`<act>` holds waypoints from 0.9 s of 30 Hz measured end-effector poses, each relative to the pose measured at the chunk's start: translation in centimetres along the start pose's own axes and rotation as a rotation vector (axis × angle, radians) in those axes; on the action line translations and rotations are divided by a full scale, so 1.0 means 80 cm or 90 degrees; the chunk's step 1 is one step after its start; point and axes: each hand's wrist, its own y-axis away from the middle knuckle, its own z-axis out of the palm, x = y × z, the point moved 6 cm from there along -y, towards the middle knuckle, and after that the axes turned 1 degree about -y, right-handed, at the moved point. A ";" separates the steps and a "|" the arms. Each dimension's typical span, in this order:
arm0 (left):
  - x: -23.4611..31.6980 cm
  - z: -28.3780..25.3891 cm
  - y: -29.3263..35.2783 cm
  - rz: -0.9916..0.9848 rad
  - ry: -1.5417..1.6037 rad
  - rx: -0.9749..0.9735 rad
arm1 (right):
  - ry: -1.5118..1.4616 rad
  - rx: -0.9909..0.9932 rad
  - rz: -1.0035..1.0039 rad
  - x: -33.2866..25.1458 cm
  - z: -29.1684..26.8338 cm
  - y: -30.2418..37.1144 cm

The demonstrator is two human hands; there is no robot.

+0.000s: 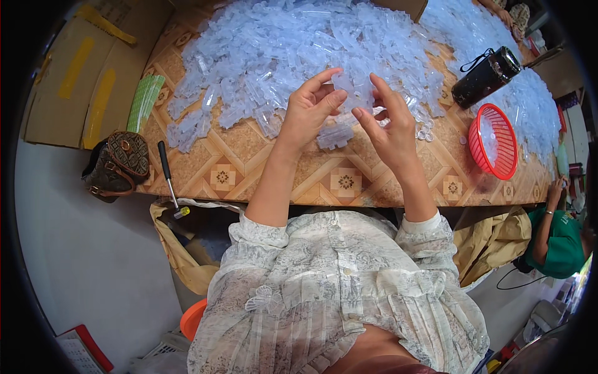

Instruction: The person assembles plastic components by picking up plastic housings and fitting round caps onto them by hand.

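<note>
In the head view, the left hand (311,106) is closed with thumb and forefinger on the near-side edge of a clear plastic piece (354,90), which sits raised between the two hands; the right hand (391,115) has its thumb and forefinger spread at the piece's other edge, and whether they grip it I cannot tell. Beneath and between the hands, a small clump of clear pieces (335,136) lies on the patterned table (280,181). Beyond both hands spreads a large heap of similar pieces (249,56). Just right of the right hand are small round clear pieces (425,131); farther right come a red basket (511,148) and a black flask (486,78). Well left of the left hand lie a hammer (165,162) and a brown bag (128,153)
</note>
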 end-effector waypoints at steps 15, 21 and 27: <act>0.001 0.010 0.015 -0.001 0.100 0.012 | -0.052 -0.011 -0.061 -0.016 0.000 0.012; 0.000 0.008 0.021 0.018 0.080 0.020 | -0.100 -0.012 -0.021 -0.016 0.003 0.015; 0.009 0.015 0.025 0.009 0.062 -0.020 | -0.157 -0.020 0.013 -0.004 0.005 0.018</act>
